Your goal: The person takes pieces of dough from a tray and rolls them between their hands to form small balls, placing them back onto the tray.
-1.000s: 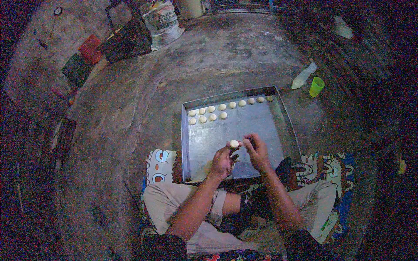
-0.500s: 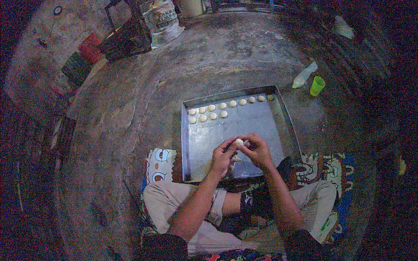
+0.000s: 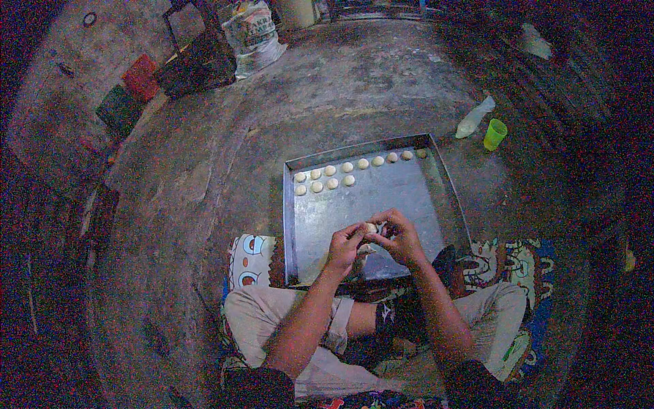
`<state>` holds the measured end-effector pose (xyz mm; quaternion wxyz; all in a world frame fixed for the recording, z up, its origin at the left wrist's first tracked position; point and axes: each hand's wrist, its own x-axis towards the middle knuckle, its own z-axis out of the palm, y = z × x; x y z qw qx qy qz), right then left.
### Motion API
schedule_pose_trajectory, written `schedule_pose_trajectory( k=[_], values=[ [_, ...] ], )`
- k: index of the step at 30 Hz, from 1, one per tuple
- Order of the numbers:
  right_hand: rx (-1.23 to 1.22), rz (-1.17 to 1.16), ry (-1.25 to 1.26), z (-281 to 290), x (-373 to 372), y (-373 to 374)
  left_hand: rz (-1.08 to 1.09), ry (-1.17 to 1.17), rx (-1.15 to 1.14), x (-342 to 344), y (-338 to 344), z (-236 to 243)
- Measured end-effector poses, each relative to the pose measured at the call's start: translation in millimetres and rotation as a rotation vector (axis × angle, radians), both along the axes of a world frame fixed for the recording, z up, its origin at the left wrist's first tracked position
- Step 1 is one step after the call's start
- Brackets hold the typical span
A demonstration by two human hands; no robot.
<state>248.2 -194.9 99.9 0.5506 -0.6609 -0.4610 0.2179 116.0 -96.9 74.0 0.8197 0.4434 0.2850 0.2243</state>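
A small pale dough ball (image 3: 370, 228) is held over the near half of a square metal tray (image 3: 436, 198). My left hand (image 3: 345, 247) pinches it from the left, thumb and fingers closed on it. From the other side, the curled fingers and thumb of my right hand (image 3: 400, 240) close round the same ball. Inside the tray, several similar dough balls (image 3: 347, 167) form a row along the far wall. A shorter second row (image 3: 332, 183) sits at the far left. Below my hands a whitish patch shows, too blurred to tell.
A green cup (image 3: 495, 135) and a pale plastic bag (image 3: 475, 118) are on the floor beyond the tray's right side. A white sack (image 3: 252, 37) stands at the far left near a dark crate. My crossed legs rest on a cartoon-printed mat (image 3: 251, 262).
The dough ball has come slightly left and nearer, and my fingers cover more of it. My left fingers have drawn in on it. The rows in the tray are the same.
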Motion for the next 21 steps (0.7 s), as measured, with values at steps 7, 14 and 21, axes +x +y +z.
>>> schedule_pose_trajectory(
  k=[7, 14, 21],
  values=[
    [-0.014, 0.013, 0.107, -3.0, 2.5, 0.2, 0.063, -0.053, 0.091, 6.1, -0.6, -9.2],
    [-0.031, -0.034, 0.156, -5.4, 4.5, -0.8, 0.112, 0.196, 0.228, 4.3, 1.6, 11.0],
    [-0.046, -0.026, 0.295, 6.6, 0.1, -1.7, 0.143, 0.08, 0.185, 7.7, -1.2, -1.4]
  ],
)
